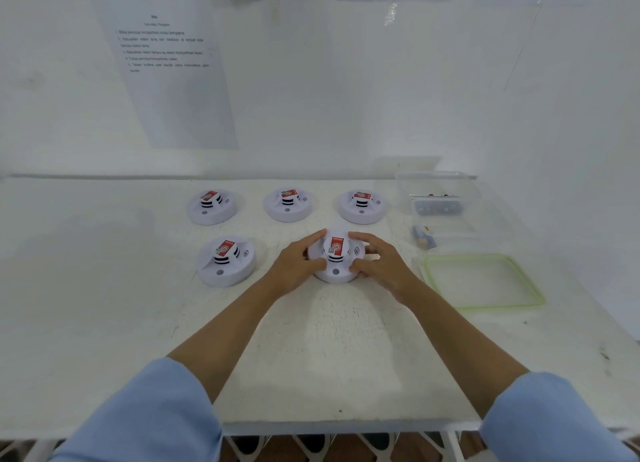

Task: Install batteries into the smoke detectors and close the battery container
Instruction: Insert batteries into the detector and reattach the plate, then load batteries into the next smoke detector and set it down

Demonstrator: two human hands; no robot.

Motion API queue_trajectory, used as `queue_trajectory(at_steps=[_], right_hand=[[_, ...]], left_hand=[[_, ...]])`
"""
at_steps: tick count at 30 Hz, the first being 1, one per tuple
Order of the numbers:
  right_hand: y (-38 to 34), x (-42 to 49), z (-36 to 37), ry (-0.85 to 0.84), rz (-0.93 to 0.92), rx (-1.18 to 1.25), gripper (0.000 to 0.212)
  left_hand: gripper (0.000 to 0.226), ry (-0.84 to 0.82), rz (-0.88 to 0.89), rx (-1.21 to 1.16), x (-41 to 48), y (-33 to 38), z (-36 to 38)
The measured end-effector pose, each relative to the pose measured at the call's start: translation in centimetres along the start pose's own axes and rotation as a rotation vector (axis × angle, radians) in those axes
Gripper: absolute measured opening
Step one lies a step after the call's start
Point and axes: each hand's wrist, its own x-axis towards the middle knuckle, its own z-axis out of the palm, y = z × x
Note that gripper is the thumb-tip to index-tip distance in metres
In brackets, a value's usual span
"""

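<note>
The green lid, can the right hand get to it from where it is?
Probably yes. The green lid lies flat on the table just right of the right hand, with nothing between them. That hand now holds the near smoke detector, so it would have to let go first.

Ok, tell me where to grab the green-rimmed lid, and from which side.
Probably pinch the green-rimmed lid at its near-left corner, from the left with the right hand, now on the smoke detector. The lid lies flat on the table, so only its edge offers a hold, and that corner is nearest.
</note>
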Motion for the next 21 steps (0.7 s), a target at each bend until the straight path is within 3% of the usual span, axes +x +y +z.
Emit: queue_trajectory(at_steps=[5,12,14,17,21], right_hand=[[0.4,0.0,-0.1,0.027,0.018,-0.286,0.051],[0.6,0.4,-0.4,-0.022,0.046,-0.324,0.052],[0.1,0.8,-0.7,-0.018,0.06,-0.298,0.05],[-1.3,2.1,-1.9,0.127,0.054,-0.162,0.049],[-2.1,4.7,-2.9,0.216,0.058,-0.037,0.059]], left_hand=[[0.058,-0.019,-0.022,0.074,-0.2,0.0,0.3],[0.052,-0.04,-0.062,0.045,0.0,0.4,0.6],[0.051,-0.005,-0.089,-0.017,0.7,1.0,0.0],[0.051,0.052,-0.098,-0.117,2.4,2.2,-0.8],[0.058,0.034,-0.118,-0.103,5.6,2.6,-1.0]])
